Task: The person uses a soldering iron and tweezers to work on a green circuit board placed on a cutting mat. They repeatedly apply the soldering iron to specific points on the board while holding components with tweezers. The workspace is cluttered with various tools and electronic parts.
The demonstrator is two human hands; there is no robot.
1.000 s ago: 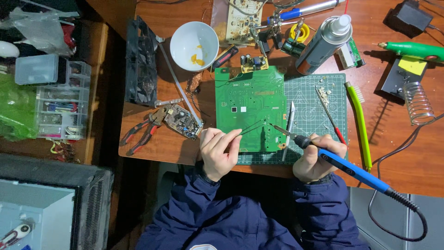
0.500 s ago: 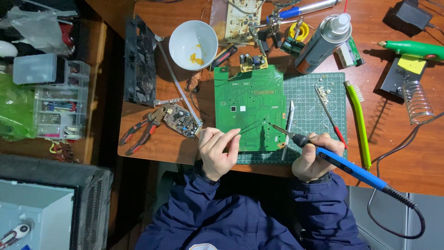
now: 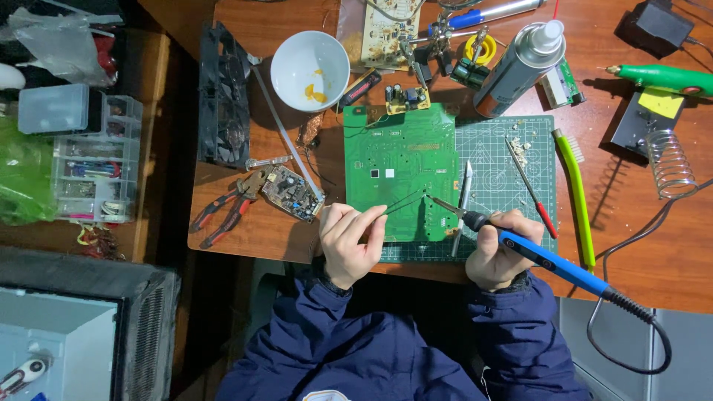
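Note:
A green circuit board [image 3: 401, 160] lies on a green cutting mat [image 3: 505, 174] on the wooden table. My left hand [image 3: 349, 241] pinches dark tweezers [image 3: 405, 199], whose tips reach the lower middle of the board. My right hand [image 3: 501, 249] grips a blue soldering iron [image 3: 549, 261]; its metal tip [image 3: 440, 203] points left and nearly meets the tweezer tips over the board. The iron's black cable [image 3: 639, 327] loops off the table edge at the right.
A white bowl [image 3: 310, 70], a spray can [image 3: 520, 67], a small brown circuit board [image 3: 293, 194], red-handled pliers [image 3: 223, 215], a red-handled tool [image 3: 531, 189], a green brush [image 3: 575, 197], a coiled iron stand [image 3: 668, 160] and a plastic parts box [image 3: 93, 160] surround the work.
Both hands have held almost still. The tweezers and iron tip stay together over the lower part of the board.

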